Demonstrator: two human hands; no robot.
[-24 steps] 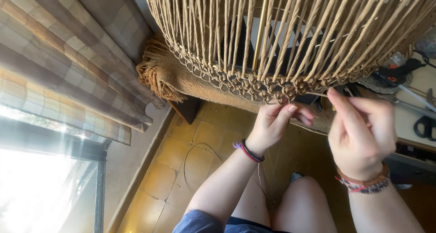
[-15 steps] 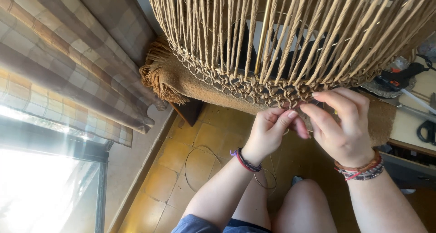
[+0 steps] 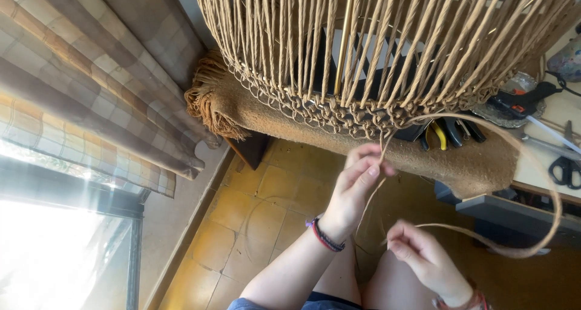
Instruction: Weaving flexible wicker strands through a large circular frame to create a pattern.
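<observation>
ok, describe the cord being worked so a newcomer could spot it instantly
Start at the big woven cord frame on the brown mat. Below its knotted lower edge, the left hand pinches one tan cord. Unlike the taut upright strands, it swings free in a wide loop rightward and back to the right hand.

L hand (image 3: 357, 186) raised, pinching; R hand (image 3: 423, 255) low, pinching.

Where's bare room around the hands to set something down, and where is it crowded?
Bare tiled floor lies between the checked curtain and the left hand. The fringed mat under the woven cord frame has a bare strip. The table's right end is crowded: pliers, scissors. The cord loop runs from the right hand.
</observation>
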